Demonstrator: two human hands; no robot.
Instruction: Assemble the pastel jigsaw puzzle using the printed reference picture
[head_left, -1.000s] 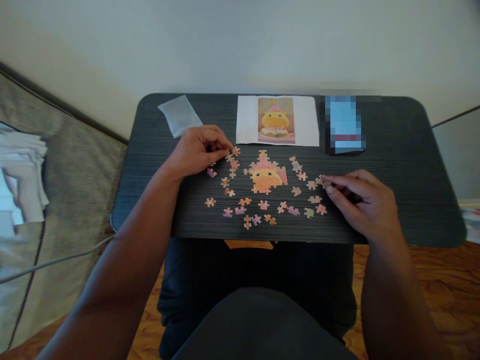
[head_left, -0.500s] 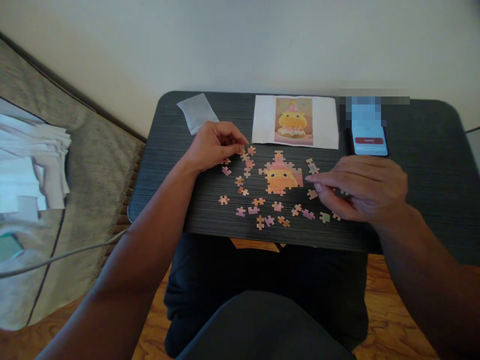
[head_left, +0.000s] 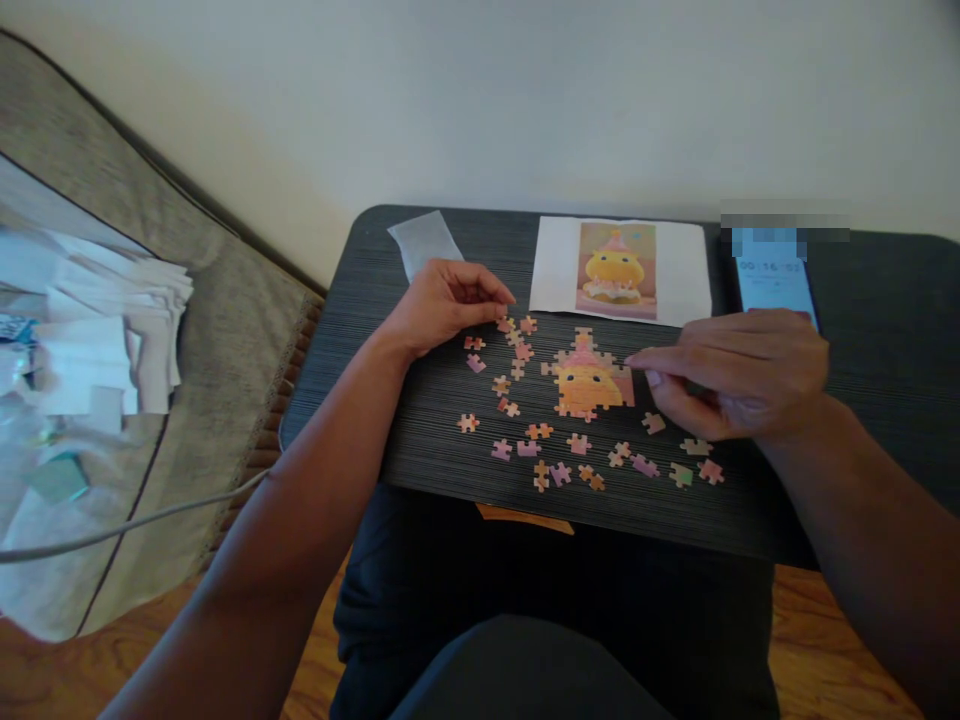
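Note:
A part-built jigsaw [head_left: 586,381] of a yellow figure in a pink hat lies mid-table, ringed by several loose pieces [head_left: 556,472]. My right hand [head_left: 739,372] reaches in from the right, index finger and thumb pinched at the puzzle's right edge; I cannot make out a piece in them. My left hand [head_left: 448,300] rests curled on the table at the upper left of the puzzle, fingertips pressed together by loose pieces [head_left: 517,338]. Behind the puzzle lies the printed reference picture [head_left: 619,268].
The dark table [head_left: 420,440] stands over my lap against a pale wall. A phone [head_left: 776,278] lies at the back right and a clear plastic bag [head_left: 425,241] at the back left. A couch with stacked papers [head_left: 105,330] is to the left.
My right hand has moved left from the loose pieces at the right to the edge of the assembled part. The left hand has barely shifted. The camera has swung left and down.

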